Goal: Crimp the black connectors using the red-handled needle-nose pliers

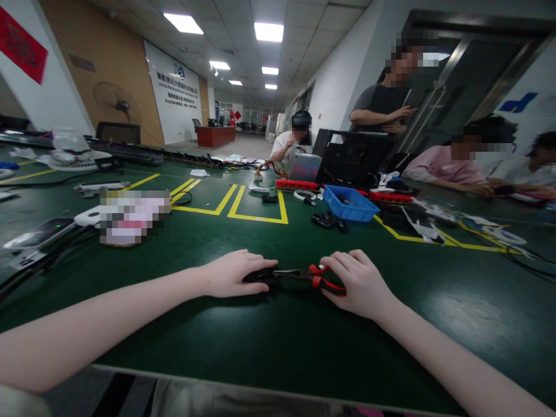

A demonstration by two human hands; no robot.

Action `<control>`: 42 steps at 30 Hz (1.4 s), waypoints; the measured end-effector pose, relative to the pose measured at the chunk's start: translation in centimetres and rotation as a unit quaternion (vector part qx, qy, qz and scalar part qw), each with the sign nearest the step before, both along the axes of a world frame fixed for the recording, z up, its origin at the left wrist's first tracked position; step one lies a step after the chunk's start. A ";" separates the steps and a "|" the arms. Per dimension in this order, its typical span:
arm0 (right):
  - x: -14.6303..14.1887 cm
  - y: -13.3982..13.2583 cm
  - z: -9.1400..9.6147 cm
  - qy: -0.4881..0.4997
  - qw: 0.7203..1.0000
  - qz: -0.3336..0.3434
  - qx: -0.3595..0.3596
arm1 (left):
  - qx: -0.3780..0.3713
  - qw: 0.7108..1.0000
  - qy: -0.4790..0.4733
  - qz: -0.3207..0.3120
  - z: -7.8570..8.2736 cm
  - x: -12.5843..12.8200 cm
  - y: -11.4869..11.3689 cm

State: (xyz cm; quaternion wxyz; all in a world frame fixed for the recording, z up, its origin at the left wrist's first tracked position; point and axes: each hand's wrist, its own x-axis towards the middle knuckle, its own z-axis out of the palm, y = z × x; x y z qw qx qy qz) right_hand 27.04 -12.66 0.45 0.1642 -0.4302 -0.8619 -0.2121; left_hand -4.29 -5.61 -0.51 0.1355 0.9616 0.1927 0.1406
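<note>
Near the middle of the green table (174,336), my right hand (358,284) is closed around the red-and-black handles of long-nose pliers (299,273). The pliers point left, and their tips reach a small black object (260,276). That black piece sits between the thumb and fingers of my left hand (237,273), which partly cover it, so its kind is unclear. Whether the jaws grip the piece or only touch it, I cannot tell. Both forearms come in from the lower corners.
A blue plastic bin (350,204) stands beyond my right hand, with black connectors (328,221) before it. Left are a blurred phone-like item (134,217) and cables. Behind the bin stand a metal box (304,166) and a black case (354,156). Several people are around the table.
</note>
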 end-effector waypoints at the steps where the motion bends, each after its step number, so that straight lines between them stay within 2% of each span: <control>1: 0.0 0.0 0.0 0.001 1.000 0.000 -0.001 | 0.003 1.000 0.004 0.002 0.0 0.1 0.0; 5: 0.0 0.0 0.0 -0.002 1.000 0.000 -0.006 | -0.013 1.000 0.008 0.007 0.3 0.3 -0.2; 8: -0.1 0.0 -0.1 -0.005 1.000 0.000 -0.013 | -0.014 0.999 0.012 0.039 0.4 0.4 -0.4; 17: -0.5 -0.2 0.0 0.026 0.999 -0.007 -0.038 | -0.017 0.997 0.006 0.077 -0.1 0.4 -0.6; 26: -0.6 -0.5 0.4 0.036 0.998 -0.002 -0.056 | -0.024 0.998 0.022 0.056 0.1 0.4 -0.4; 42: -0.2 0.0 0.1 0.044 0.999 -0.002 -0.032 | -0.038 0.999 0.014 0.029 0.3 0.3 -0.4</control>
